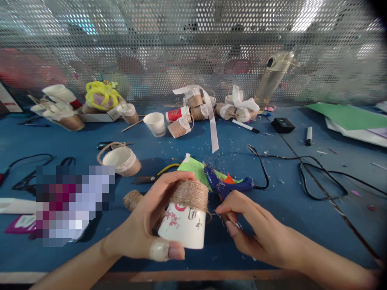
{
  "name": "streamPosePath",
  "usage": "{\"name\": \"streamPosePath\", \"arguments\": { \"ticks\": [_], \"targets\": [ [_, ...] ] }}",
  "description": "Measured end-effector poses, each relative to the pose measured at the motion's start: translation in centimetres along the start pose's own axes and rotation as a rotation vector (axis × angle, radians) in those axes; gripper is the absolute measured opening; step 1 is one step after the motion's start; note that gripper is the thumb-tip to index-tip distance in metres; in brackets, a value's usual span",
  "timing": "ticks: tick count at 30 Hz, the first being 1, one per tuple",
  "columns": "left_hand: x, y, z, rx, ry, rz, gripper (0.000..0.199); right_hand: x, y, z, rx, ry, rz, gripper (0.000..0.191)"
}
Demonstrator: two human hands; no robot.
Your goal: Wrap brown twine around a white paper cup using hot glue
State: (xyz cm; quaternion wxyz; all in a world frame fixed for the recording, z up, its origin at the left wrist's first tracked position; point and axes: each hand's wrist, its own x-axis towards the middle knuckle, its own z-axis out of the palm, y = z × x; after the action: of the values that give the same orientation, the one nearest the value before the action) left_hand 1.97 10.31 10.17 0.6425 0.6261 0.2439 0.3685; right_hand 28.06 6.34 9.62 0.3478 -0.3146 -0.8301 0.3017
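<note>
My left hand (142, 225) is wrapped around a white paper cup (184, 229) with red blossoms and dark characters printed on it. Rows of brown jute twine (190, 194) cover one end of the cup, the upper end in view. The thumb has a clear covering near its tip. Just right of the cup, my right hand (250, 229) pinches at thin, pale strands; their exact kind is unclear. A loose loop of twine shows at the cup's right side. Beyond the right hand lies a blue hot glue gun (222, 183) on green paper (193, 167). A ball of twine (133, 200) sits behind my left hand.
Scissors (148, 178) and a twine-handled cup basket (121, 161) lie at left. A blurred, pixelated patch covers part of that side. Several decorated cups, a white ribbon (213, 125) and a water bottle (272, 78) line the metal mesh. A black cord (302, 173) loops at right.
</note>
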Motion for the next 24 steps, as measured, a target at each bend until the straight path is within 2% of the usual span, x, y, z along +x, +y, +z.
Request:
{"name": "streamPosePath", "arguments": {
  "ticks": [11,17,24],
  "targets": [
    [0.05,0.07,0.16,0.006,0.029,-0.005,0.091,-0.25,-0.26,-0.55,-0.010,-0.048,-0.029,0.042],
    [-0.11,0.06,0.06,-0.001,0.026,-0.002,0.089,-0.36,0.08,-0.61,0.069,-0.044,-0.068,0.043],
    [-0.01,-0.05,-0.05,-0.004,0.005,0.000,0.089,-0.13,-0.44,-0.45,0.010,-0.056,-0.044,0.043]
  ]
}}
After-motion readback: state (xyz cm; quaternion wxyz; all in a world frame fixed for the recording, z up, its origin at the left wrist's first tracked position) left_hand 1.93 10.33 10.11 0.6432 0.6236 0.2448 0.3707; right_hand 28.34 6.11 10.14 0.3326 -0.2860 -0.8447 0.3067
